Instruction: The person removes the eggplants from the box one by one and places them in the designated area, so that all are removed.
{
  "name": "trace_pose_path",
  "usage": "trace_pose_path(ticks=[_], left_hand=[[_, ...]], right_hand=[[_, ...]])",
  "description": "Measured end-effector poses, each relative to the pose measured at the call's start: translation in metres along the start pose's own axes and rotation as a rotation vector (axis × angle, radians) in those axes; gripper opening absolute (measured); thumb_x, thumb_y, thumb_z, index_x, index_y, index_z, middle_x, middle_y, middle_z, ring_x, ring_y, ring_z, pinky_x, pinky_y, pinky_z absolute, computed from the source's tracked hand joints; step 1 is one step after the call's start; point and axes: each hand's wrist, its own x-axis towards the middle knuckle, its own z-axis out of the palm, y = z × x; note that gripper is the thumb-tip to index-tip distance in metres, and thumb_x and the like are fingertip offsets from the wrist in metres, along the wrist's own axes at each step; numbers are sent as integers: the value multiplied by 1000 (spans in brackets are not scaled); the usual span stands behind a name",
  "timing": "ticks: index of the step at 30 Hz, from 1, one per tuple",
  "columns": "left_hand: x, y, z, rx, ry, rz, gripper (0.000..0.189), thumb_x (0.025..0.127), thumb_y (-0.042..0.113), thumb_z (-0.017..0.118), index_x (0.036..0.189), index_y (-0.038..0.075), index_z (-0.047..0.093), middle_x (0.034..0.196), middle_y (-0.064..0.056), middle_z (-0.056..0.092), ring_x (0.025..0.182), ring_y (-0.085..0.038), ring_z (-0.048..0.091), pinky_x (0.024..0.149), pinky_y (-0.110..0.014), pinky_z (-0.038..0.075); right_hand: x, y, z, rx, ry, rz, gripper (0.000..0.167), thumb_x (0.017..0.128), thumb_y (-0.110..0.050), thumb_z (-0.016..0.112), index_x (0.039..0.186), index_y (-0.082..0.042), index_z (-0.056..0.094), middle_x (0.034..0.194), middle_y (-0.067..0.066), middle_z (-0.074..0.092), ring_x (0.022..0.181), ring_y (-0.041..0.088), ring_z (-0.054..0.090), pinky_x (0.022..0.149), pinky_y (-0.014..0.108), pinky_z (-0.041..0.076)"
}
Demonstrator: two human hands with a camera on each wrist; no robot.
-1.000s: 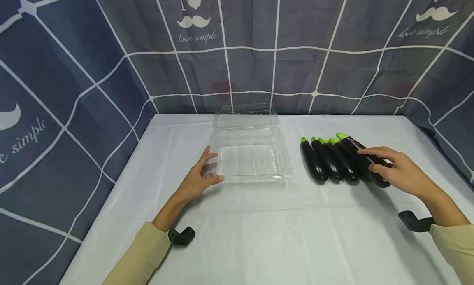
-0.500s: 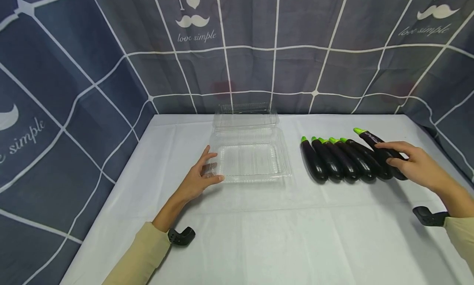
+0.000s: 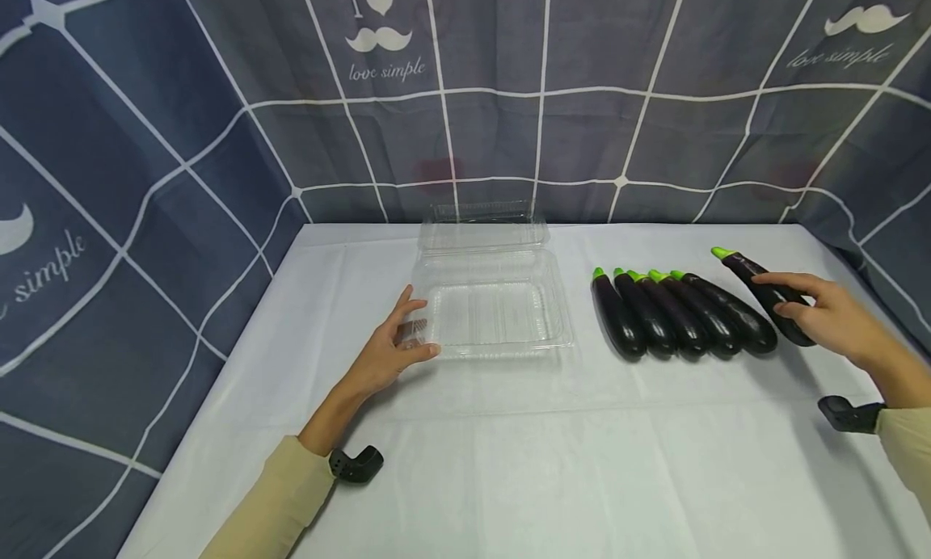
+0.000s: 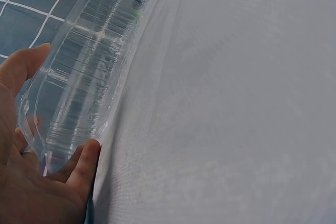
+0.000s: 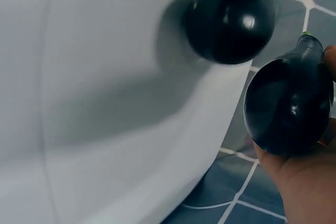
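Note:
In the head view my right hand (image 3: 832, 315) holds a dark purple eggplant (image 3: 762, 286) with a bright green stem end, fingers over one side and thumb on the other. The right wrist view shows this eggplant (image 5: 289, 108) with its round end toward the camera. Left of it lies a row of several more eggplants (image 3: 684, 313), side by side with stems away from me. My left hand (image 3: 381, 353) grips the near left corner of a clear plastic container (image 3: 494, 317), whose hinged lid stands up at the back. Thumb and fingers straddle its edge in the left wrist view.
A white cloth (image 3: 465, 454) covers the table. Grey-blue checked curtains (image 3: 487, 139) hang behind and at both sides, close to the table's edges. A black wrist camera (image 3: 356, 464) sits on the left wrist, another (image 3: 847, 413) on the right.
My right hand has moved the held eggplant to the right and slightly back, so it now stands apart from the row. The left hand and the container have stayed put.

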Motion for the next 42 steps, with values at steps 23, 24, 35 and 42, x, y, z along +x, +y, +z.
trace_pose_path(ticks=[23, 24, 35, 42], left_hand=[[0, 3, 1, 15, 3, -8, 78, 89, 19, 75, 154, 10, 32, 165, 6, -2, 144, -37, 25, 112, -56, 29], [0, 3, 1, 15, 2, -9, 78, 89, 19, 75, 154, 10, 32, 165, 6, -3, 144, -37, 25, 112, -56, 29], [0, 1, 1, 8, -1, -11, 79, 89, 20, 76, 153, 10, 32, 165, 7, -3, 143, -36, 27, 111, -55, 30], [-1, 1, 0, 13, 6, -12, 82, 88, 21, 77, 154, 11, 31, 165, 6, -1, 142, -35, 30, 110, -55, 33]], right_hand=[[21, 22, 1, 63, -237, 75, 43, 98, 2, 43, 140, 9, 39, 146, 44, 22, 133, 59, 17, 107, 72, 13], [22, 22, 2, 67, -245, 80, 43, 98, 2, 43, 140, 10, 39, 146, 45, 22, 132, 61, 18, 105, 73, 13], [23, 27, 7, 83, -260, 89, 45, 95, 3, 45, 140, 10, 40, 146, 44, 24, 131, 61, 21, 103, 73, 19], [22, 27, 10, 70, -242, 66, 43, 95, 5, 45, 137, 10, 45, 144, 44, 29, 130, 60, 24, 102, 72, 21]])
